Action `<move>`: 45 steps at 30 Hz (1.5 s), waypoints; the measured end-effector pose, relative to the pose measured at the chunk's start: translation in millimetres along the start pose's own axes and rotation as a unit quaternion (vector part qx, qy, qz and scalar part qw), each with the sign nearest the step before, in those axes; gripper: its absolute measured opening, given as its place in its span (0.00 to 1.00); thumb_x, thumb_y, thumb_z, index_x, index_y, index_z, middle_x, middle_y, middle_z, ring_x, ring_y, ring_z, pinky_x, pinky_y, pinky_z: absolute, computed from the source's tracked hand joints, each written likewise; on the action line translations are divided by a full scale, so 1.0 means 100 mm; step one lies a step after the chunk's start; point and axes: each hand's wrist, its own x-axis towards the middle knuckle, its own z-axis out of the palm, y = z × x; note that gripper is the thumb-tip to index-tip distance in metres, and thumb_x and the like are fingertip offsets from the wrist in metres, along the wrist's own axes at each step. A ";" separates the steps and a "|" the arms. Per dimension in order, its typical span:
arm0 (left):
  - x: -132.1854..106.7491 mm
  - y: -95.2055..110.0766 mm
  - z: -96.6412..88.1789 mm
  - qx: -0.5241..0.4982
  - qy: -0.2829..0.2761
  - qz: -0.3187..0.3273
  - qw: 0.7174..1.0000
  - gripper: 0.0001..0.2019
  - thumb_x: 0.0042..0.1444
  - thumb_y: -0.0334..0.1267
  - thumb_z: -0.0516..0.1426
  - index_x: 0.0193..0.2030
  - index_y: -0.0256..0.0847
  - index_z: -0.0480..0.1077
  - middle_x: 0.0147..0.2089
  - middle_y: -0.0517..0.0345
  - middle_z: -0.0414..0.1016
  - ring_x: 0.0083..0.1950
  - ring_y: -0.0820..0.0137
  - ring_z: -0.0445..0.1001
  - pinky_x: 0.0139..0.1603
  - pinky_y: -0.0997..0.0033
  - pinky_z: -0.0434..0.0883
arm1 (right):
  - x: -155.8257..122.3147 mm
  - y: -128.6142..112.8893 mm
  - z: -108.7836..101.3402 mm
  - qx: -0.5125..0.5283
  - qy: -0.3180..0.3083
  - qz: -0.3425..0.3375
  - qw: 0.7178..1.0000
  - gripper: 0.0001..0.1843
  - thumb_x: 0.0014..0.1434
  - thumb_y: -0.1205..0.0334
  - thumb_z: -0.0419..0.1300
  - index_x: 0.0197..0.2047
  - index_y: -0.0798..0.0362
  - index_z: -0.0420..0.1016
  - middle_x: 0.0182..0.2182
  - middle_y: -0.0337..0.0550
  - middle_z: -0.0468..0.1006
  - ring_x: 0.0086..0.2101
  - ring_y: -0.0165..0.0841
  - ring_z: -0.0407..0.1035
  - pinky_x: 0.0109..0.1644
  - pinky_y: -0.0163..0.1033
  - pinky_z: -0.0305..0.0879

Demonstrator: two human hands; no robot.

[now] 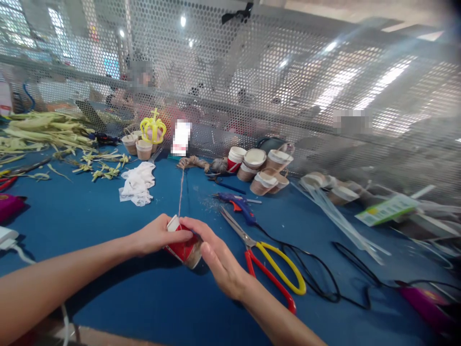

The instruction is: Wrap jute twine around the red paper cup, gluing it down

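A small red paper cup (pixel 183 249) lies tilted on its side on the blue table (pixel 144 298), its lower part wrapped in brown twine. My left hand (pixel 158 235) grips the cup from the left near its white rim. My right hand (pixel 216 257) closes over it from the right, fingers laid along the cup. A strand of twine (pixel 181 190) runs taut from the cup's rim back to a twine bundle (pixel 194 163) at the rear. Scissors with red and yellow handles (pixel 268 266) lie just right of my right hand.
A blue glue gun (pixel 239 202) with a black cord (pixel 324 278) lies behind the scissors. Paper cups (pixel 262 170) cluster at the back by a perforated metal screen (pixel 288 86). White cloth (pixel 139 182), a yellow crown (pixel 153 129) and green leaf strips (pixel 46 132) sit left. Glue sticks (pixel 338 216) lie right.
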 end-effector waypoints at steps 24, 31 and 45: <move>0.09 -0.03 -0.12 0.003 0.082 -0.036 0.996 0.19 0.48 0.51 0.50 0.19 0.37 0.60 0.18 0.66 0.54 0.21 0.76 0.51 0.23 0.76 0.49 | 0.16 0.67 -1.06 -0.342 0.141 0.388 0.844 0.02 0.43 0.69 0.58 0.25 0.58 0.71 0.30 0.54 0.75 0.36 0.43 0.70 0.38 0.39 0.61; 0.10 -0.04 -0.12 -0.044 0.101 -0.053 0.992 0.17 0.49 0.49 0.51 0.21 0.36 0.64 0.18 0.65 0.60 0.21 0.76 0.56 0.24 0.76 0.53 | 0.18 0.82 -1.09 -0.276 0.149 0.421 0.851 0.04 0.42 0.68 0.58 0.26 0.55 0.67 0.23 0.46 0.74 0.30 0.39 0.70 0.32 0.37 0.60; 0.33 0.17 -0.24 -0.193 0.158 -0.184 0.951 0.11 0.43 0.40 0.60 0.28 0.34 0.67 0.24 0.57 0.73 0.25 0.71 0.70 0.29 0.71 0.64 | 0.17 -0.08 -0.75 0.119 0.073 0.317 0.938 0.13 0.50 0.54 0.58 0.34 0.56 0.70 0.20 0.36 0.69 0.20 0.24 0.62 0.23 0.29 0.60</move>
